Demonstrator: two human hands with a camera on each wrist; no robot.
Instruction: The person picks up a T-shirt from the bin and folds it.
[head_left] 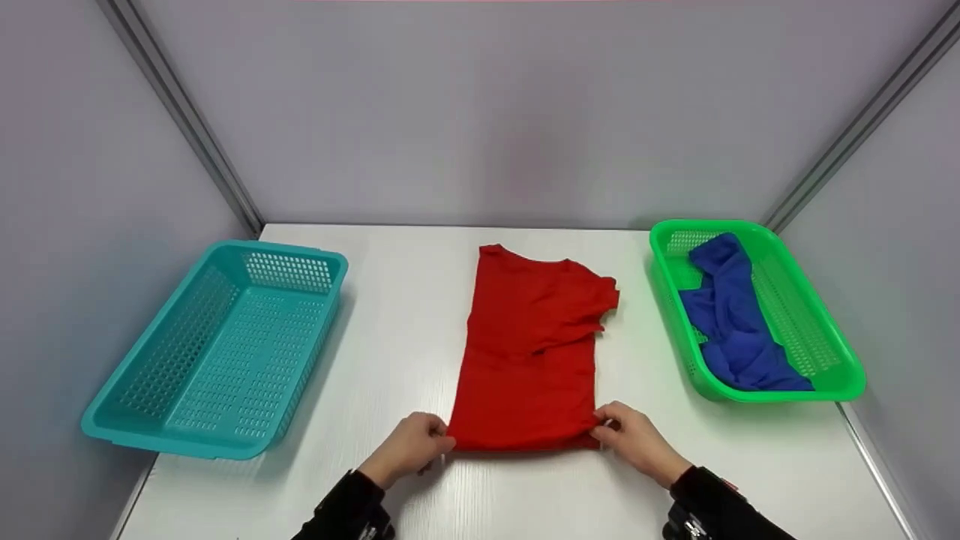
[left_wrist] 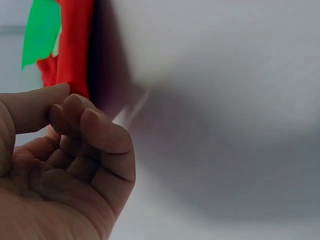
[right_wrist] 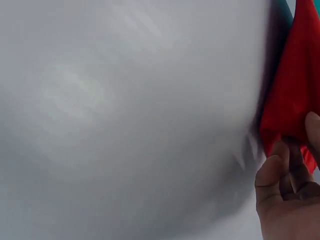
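A red T-shirt (head_left: 529, 390), folded lengthwise, lies on the white table with its neckline away from me and a short sleeve at the right. My left hand (head_left: 416, 444) pinches the near left corner between thumb and fingers. At the near right corner, my right hand (head_left: 636, 441) pinches the cloth the same way. The left wrist view shows the red edge (left_wrist: 75, 50) at the thumb and fingertips. In the right wrist view, the fabric (right_wrist: 295, 90) hangs into the right hand's grip, with fingers tucked under it.
A teal plastic basket (head_left: 330, 259) stands at the left of the table (head_left: 390, 300). On the right is a green basket (head_left: 832, 337) with a crumpled blue cloth (head_left: 727, 300) inside. Pale panels (head_left: 450, 112) enclose the back and both sides.
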